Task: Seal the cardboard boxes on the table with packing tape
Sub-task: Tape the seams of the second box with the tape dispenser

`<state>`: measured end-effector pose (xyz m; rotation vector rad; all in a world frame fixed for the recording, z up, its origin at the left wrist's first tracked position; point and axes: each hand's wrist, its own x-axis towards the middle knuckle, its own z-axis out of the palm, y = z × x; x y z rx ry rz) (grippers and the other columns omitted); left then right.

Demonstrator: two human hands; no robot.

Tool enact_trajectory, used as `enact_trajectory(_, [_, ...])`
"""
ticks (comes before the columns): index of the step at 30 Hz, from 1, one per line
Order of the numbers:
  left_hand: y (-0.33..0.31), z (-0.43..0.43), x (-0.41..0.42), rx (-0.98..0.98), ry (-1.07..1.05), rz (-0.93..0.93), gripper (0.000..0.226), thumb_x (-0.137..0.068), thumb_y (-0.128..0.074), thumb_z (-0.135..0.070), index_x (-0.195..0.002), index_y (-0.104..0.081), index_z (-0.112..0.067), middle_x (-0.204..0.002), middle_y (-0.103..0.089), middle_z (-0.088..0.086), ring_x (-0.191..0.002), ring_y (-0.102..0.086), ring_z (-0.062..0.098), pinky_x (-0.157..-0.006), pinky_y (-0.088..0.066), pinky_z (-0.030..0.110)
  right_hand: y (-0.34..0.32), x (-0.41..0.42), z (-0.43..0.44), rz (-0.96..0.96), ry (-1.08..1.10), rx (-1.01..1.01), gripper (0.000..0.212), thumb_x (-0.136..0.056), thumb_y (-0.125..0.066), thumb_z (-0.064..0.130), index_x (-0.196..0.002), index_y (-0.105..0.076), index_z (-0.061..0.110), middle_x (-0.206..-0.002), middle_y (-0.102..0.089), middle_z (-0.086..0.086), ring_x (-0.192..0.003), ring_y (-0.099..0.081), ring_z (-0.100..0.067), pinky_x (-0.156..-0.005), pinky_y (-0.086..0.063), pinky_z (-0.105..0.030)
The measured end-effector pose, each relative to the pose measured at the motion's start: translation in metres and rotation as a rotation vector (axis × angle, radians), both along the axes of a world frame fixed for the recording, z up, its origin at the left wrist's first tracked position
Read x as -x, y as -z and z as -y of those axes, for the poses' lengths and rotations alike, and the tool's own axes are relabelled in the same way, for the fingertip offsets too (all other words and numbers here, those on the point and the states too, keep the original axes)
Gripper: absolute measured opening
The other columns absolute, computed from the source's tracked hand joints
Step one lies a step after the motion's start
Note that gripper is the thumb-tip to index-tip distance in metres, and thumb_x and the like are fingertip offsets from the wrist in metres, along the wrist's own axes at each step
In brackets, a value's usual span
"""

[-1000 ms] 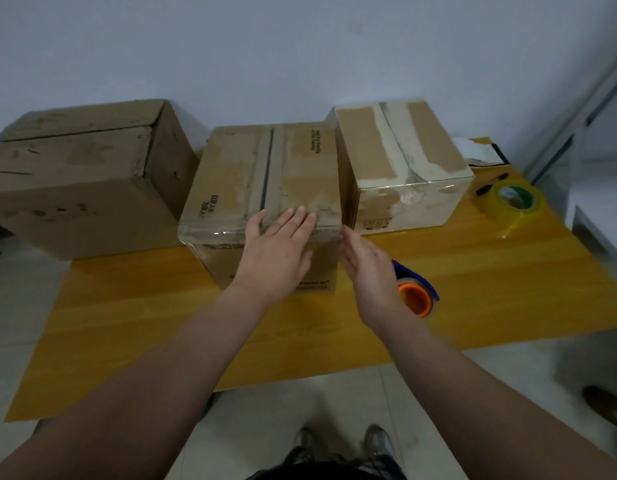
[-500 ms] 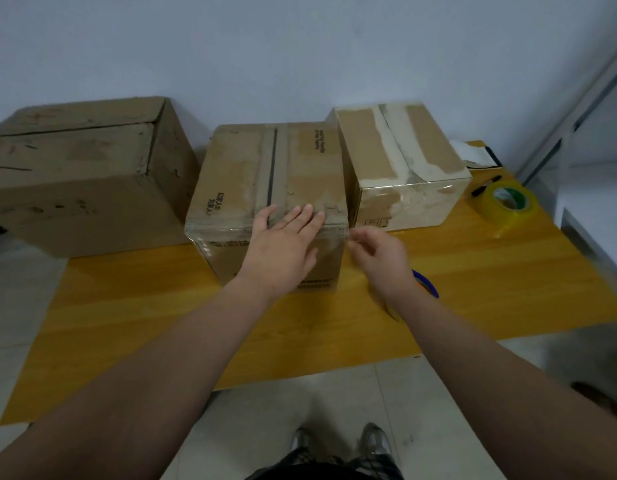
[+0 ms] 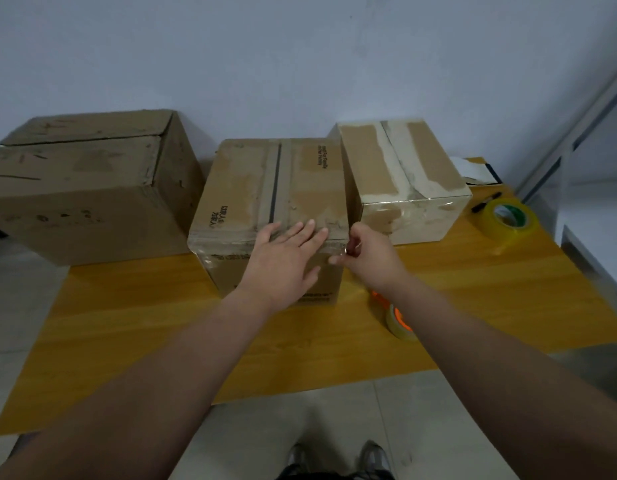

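Boxes on wood table: three in a row along the wall. Left box is biggest and overhangs the table's left edge. Mid box is closed, with a dark seam down its top and clear tape along the near top edge. Right box sits just beside the mid box, with whitish tape residue on top and glossy tape on its front.

Left hand lies flat over the mid box's near top edge. Fingers are straight and spread on the lid, palm down the front face, gripping nothing.

Right hand is at the mid box's near right corner. Fingers are curled, and thumb and forefinger pinch a shiny tape strip at that corner. The strip is small, so its length is unclear.

Tape roll with an orange core lies on the table under the right forearm, partly hidden. Yellow roll stands near the table's right edge, with a black marker just behind it. White sheet lies behind the right box.

Shoes show on the tiled floor below.
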<state>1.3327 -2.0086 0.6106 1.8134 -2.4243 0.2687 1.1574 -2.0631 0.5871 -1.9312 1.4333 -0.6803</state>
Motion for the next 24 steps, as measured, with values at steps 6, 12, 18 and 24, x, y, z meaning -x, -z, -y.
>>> enact_trajectory(6, [-0.004, 0.001, 0.0, -0.016, 0.017, -0.035, 0.059, -0.094, -0.041, -0.046, -0.147, -0.02, -0.032, -0.154, -0.025, -0.004, -0.139, -0.026, 0.01, -0.112, -0.01, 0.039, -0.014, 0.007, 0.001, -0.109, 0.007, 0.061, 0.027, -0.076, -0.075, 0.037, -0.075, -0.052, 0.024, -0.073, -0.059, 0.006, -0.069, -0.057, -0.011, -0.06, -0.047, -0.026])
enact_trajectory(12, [-0.003, 0.001, -0.001, -0.017, 0.003, -0.051, 0.059, -0.094, -0.04, -0.047, -0.147, -0.02, -0.032, -0.154, -0.025, -0.004, -0.14, -0.025, 0.01, -0.113, -0.011, 0.039, -0.011, 0.001, -0.003, -0.068, -0.016, 0.034, 0.031, -0.078, -0.075, 0.032, -0.076, -0.045, 0.025, -0.074, -0.056, 0.008, -0.068, -0.054, -0.008, -0.055, -0.041, -0.024])
enact_trajectory(18, [-0.001, 0.003, 0.003, -0.012, -0.003, -0.07, 0.056, -0.095, -0.039, -0.047, -0.147, -0.024, -0.031, -0.153, -0.027, -0.001, -0.139, -0.027, 0.013, -0.112, -0.009, 0.037, -0.019, 0.005, -0.005, -0.044, -0.007, 0.012, 0.025, -0.08, -0.072, 0.034, -0.076, -0.05, 0.024, -0.071, -0.055, 0.009, -0.064, -0.051, -0.003, -0.053, -0.033, -0.016])
enact_trajectory(24, [0.001, -0.004, 0.003, -0.015, 0.053, -0.078, 0.052, -0.096, -0.041, -0.042, -0.145, -0.029, -0.03, -0.151, -0.031, 0.005, -0.14, -0.027, 0.024, -0.114, -0.009, 0.042, -0.03, 0.011, -0.025, 0.237, 0.11, -0.348, 0.059, -0.082, -0.053, 0.065, -0.079, -0.068, 0.008, -0.068, -0.066, 0.0, -0.061, -0.062, -0.014, -0.051, -0.046, -0.024])
